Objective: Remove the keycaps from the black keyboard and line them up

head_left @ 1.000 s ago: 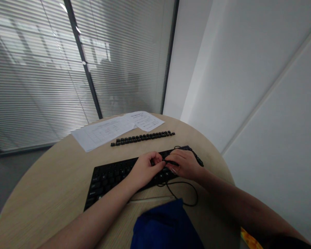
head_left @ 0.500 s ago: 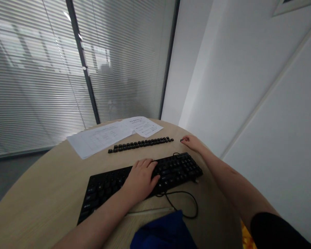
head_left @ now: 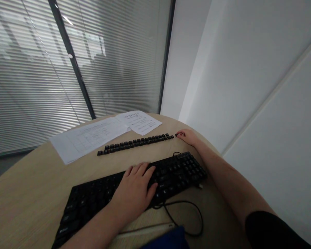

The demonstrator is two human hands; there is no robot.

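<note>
A black keyboard (head_left: 176,174) lies at a slant across the near part of the round table. My left hand (head_left: 136,188) rests on its middle, fingers apart, holding nothing. Beyond the keyboard, loose black keycaps (head_left: 134,143) stand in two close rows. At the right end of these rows, my right hand (head_left: 186,135) pinches a small black keycap (head_left: 176,135) between its fingertips, close to the table surface.
Printed paper sheets (head_left: 90,136) lie behind the keycaps on the wooden table (head_left: 28,186). A black cable (head_left: 200,218) loops in front of the keyboard, near a thin pale stick (head_left: 145,229) and blue cloth (head_left: 168,240). A white wall stands right.
My right hand has moved slightly left with the keycap, nearer the end of the rows. The camera view has shifted a little. My left hand stays on the keyboard.
</note>
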